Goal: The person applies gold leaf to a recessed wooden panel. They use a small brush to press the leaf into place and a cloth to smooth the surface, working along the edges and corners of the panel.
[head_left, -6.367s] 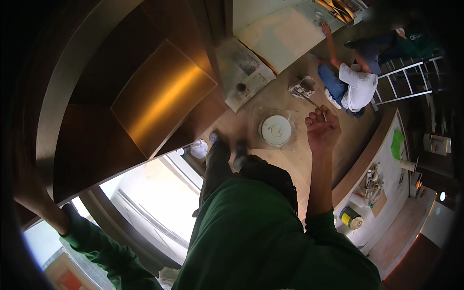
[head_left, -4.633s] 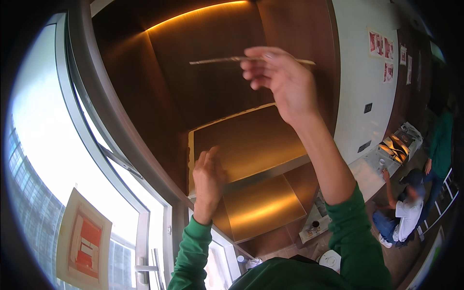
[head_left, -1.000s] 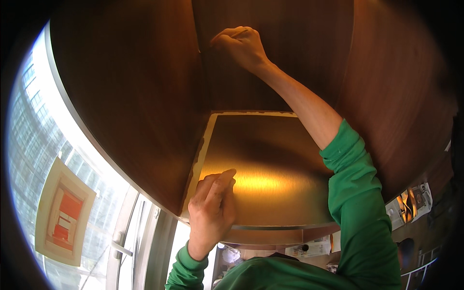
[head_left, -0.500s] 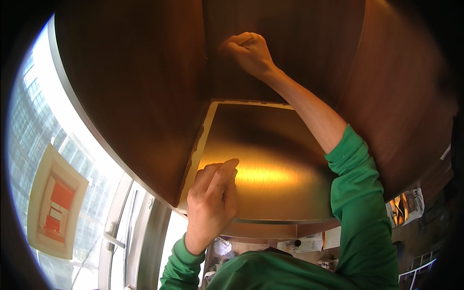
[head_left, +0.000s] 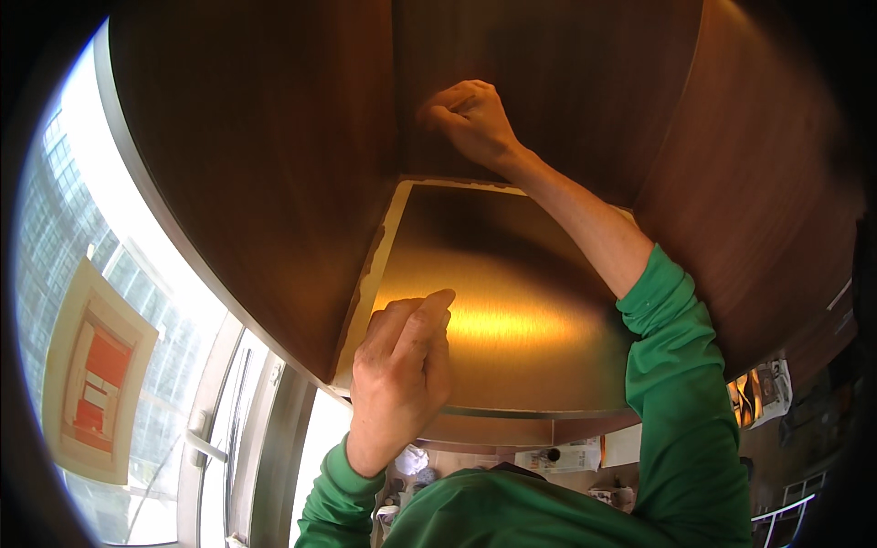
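My right hand (head_left: 470, 119) is raised before the dark brown back wall (head_left: 539, 55), close to its left corner. Its fingers are curled closed, and their tips are blurred. Nearer to me, my left hand (head_left: 402, 370) hovers over the left part of a brushed gold-coloured panel (head_left: 512, 384). Its fingers are bent in, with thumb and forefinger together. I cannot make out what either hand holds, if anything. A pale strip with a ragged edge (head_left: 391, 219) runs along the panel's left and far sides.
Dark brown walls rise at the left (head_left: 247, 164) and right (head_left: 767, 183). A bright window with a white handle (head_left: 208, 447) is at far left, with a red-and-cream sheet (head_left: 99, 384) before it. Below the panel's near edge lie papers (head_left: 575, 457) and a crumpled white thing (head_left: 411, 459).
My right hand has come slightly down the back wall, nearer the panel's far edge. The left hand keeps its closed shape over the panel. The whole view has shifted a little.
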The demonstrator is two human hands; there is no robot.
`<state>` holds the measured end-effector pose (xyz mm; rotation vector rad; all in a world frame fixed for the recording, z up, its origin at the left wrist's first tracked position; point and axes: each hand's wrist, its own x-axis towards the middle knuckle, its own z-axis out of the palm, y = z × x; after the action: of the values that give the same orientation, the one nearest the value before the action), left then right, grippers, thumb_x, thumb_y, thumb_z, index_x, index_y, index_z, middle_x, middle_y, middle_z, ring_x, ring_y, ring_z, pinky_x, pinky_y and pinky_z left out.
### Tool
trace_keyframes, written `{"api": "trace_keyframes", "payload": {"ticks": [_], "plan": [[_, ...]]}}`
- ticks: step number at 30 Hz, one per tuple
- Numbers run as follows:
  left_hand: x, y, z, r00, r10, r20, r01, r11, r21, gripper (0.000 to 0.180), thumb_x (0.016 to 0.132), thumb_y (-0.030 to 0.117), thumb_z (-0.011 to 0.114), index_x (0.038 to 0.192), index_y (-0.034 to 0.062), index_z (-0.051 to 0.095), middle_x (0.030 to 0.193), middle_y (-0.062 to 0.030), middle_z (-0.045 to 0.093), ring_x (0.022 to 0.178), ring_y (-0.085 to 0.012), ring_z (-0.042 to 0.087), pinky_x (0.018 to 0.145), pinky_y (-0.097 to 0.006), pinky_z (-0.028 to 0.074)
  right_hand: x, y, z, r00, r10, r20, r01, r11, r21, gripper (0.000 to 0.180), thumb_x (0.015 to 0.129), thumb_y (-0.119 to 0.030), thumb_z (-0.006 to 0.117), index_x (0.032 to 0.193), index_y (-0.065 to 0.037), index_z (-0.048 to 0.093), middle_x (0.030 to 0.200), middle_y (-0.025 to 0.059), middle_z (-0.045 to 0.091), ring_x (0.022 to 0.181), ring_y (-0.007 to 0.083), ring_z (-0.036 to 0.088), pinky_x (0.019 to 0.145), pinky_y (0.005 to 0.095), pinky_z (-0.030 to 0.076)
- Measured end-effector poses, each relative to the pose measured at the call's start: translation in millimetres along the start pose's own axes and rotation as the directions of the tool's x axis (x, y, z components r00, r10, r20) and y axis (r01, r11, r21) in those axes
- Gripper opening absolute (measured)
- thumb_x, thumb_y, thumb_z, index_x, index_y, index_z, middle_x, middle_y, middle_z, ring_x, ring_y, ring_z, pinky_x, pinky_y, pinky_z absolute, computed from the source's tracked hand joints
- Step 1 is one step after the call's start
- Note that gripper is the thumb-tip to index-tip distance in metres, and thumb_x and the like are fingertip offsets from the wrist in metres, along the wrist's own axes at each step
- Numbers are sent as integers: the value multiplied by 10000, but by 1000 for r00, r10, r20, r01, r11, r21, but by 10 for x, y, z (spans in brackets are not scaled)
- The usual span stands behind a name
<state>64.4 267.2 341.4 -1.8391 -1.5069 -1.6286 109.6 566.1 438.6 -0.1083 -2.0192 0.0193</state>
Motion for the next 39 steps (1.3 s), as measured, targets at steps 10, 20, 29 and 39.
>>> {"api": "trace_keyframes", "payload": {"ticks": [10,20,29,39], "plan": [[-1,10,-23,1000,-12,16,12,1000,15,196,913,-52,681,1099,-2,720,875,-123,699,709,-200,685,639,-286,535,-221,-18,24,979,133,151,-146,986,78,223,832,-154,631,757,-11,784,628,97,700,583,208,651,804,343,553],[-2,22,-31,999,-34,32,34,999,6,203,923,-48,671,1115,-1,721,890,-126,707,754,-201,712,667,-288,554,-328,-22,87,945,143,295,-139,990,-36,211,851,-150,614,796,-59,796,790,43,766,782,183,695,993,352,470],[-5,15,-30,999,-26,29,26,1000,5,210,921,-52,669,1118,0,719,889,-124,706,760,-205,716,675,-288,559,-371,-49,181,974,43,221,-24,996,-89,237,870,-154,585,803,-64,794,721,50,748,665,186,681,1030,395,414],[-6,13,-20,999,-16,27,17,1000,-4,232,916,-69,650,1126,3,717,889,-128,706,774,-216,720,679,-300,567,-392,-4,179,968,64,242,-48,996,-70,290,883,-225,562,811,-61,790,721,48,737,763,240,677,1082,447,388]]}}
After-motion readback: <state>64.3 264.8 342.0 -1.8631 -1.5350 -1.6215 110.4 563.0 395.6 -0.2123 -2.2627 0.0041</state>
